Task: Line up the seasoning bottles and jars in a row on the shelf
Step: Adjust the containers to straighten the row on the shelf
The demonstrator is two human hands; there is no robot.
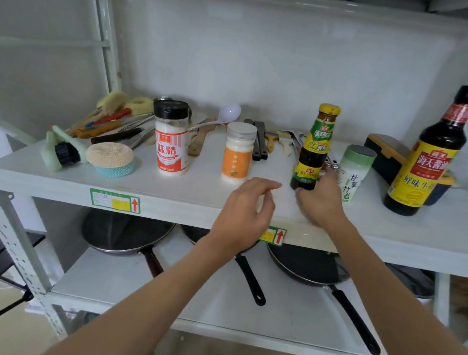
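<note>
right hand [319, 201] grips the base of the sauce bottle [314, 149], upright on the shelf [49, 181]. left hand [248, 208] hovers beside it, loosely open, empty. salt jar [354, 171] touches the right hand; orange jar [237, 153] stands left, utensils [260, 142] behind.

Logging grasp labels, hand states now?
Left hand: open, empty, hovering above shelf front.
Right hand: at the base of the yellow-capped sauce bottle; grip cannot be told.

shelf [165, 195]: MSG jar [171, 140] left | sugar jar [238, 154] | sauce bottle [313, 148] | salt jar [354, 171] | soy bottle [426, 159] right
</note>
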